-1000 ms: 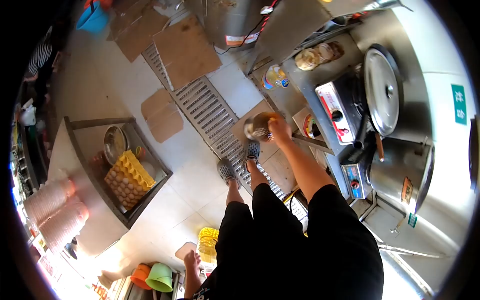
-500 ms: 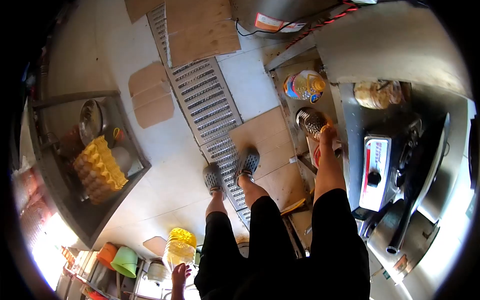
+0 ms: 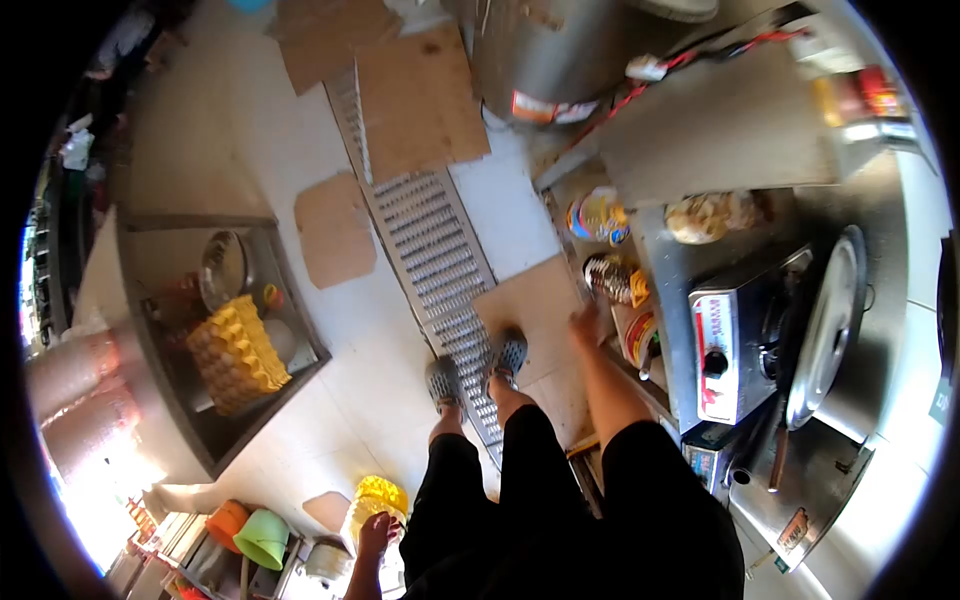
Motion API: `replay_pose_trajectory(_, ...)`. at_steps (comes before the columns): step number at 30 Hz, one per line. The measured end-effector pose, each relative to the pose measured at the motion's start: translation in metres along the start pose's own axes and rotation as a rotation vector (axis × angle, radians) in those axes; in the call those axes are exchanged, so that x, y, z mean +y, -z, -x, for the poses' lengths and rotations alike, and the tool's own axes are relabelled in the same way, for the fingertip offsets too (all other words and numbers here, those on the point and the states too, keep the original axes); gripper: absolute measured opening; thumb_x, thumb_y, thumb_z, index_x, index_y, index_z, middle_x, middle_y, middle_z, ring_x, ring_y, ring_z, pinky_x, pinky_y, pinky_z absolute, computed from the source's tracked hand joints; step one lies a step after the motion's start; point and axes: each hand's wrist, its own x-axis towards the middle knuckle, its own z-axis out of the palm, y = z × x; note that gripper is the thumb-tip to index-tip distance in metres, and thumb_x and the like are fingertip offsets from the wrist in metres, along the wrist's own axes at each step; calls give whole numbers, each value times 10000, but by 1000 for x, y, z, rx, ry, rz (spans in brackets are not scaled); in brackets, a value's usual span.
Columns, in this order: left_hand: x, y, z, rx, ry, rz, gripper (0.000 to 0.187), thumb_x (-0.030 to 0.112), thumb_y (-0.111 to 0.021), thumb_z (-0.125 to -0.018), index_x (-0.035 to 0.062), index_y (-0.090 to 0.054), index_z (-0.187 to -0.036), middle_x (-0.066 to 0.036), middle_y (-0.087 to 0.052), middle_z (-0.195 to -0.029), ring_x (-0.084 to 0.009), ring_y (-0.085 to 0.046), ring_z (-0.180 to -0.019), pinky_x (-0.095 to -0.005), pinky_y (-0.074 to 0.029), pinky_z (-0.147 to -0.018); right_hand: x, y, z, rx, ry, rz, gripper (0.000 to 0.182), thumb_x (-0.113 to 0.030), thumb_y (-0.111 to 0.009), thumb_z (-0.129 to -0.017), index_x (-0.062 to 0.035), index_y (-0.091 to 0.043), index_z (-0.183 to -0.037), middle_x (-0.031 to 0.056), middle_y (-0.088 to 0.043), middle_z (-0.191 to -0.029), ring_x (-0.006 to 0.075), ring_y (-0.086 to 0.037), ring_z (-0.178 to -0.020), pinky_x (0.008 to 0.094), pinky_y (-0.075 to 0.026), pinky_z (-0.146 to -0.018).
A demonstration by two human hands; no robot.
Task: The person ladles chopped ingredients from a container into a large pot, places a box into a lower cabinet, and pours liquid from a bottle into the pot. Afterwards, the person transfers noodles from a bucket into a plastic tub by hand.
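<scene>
My right hand point(image 3: 585, 326), blurred by motion, is just left of the low shelf; its fingers are smeared and no object shows in it. Nearest to it on that shelf is a dark-patterned bottle point(image 3: 608, 278) with an orange top. A clear bottle with a blue label point(image 3: 598, 216) sits behind it, and a round red-and-yellow container point(image 3: 640, 338) in front. My left hand point(image 3: 377, 532) hangs at the bottom, fingers loosely apart, overlapping the yellow oil jug point(image 3: 380, 493) in view. Whether it touches the jug is not clear.
A metal drain grate point(image 3: 430, 240) runs along the floor beside cardboard sheets point(image 3: 420, 100). To the right is a counter with a gas stove point(image 3: 735, 345) and a round metal lid point(image 3: 828, 325). At left, a metal-framed bin point(image 3: 215, 440) holds yellow egg trays point(image 3: 240, 355).
My right hand has moved off the dark-patterned bottle's top, down and to the left. The bottle remains on the shelf. My left hand now overlaps the oil jug, and the whole view has shifted.
</scene>
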Motion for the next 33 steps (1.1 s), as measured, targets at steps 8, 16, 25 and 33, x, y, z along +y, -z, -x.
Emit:
replay_pose_trajectory(8,64,0,44,-17,-261,105,346,300,-619,-888,35,-555,-1102,-101,-649,-902,-191,-655,-732,-293,-512,-607,-158,116,249,-745,671,-543,265,-304,-554,-861,-53,-628,-906,171,-657,-873,360,-634,-847,459,-491,-729)
replay_pose_trajectory(16,80,32,2,-35,-370,-42,241,233,-579,-864,15,-636,-950,-67,-644,-765,-160,-643,-665,-273,-505,-551,-100,154,201,-627,825,-359,220,-263,-541,-873,-86,-662,-925,158,-661,-943,337,-632,-850,435,-493,-750)
replay_pose_trajectory(25,128,171,-68,-37,-455,74,234,251,-557,-908,33,-594,-986,-34,-593,-758,-139,-586,-599,-263,-450,-474,16,292,252,-109,111,174,257,-209,-509,-881,-42,-657,-1006,190,-669,-991,354,-658,-909,473,-523,-719)
replay_pose_trajectory(33,117,238,-95,5,-304,29,245,284,-550,-890,55,-563,-802,-46,-540,-610,-164,-526,-469,-308,-408,-392,-52,215,339,-412,277,-143,257,-288,-664,-789,-59,-686,-903,173,-676,-868,298,-656,-853,400,-510,-731)
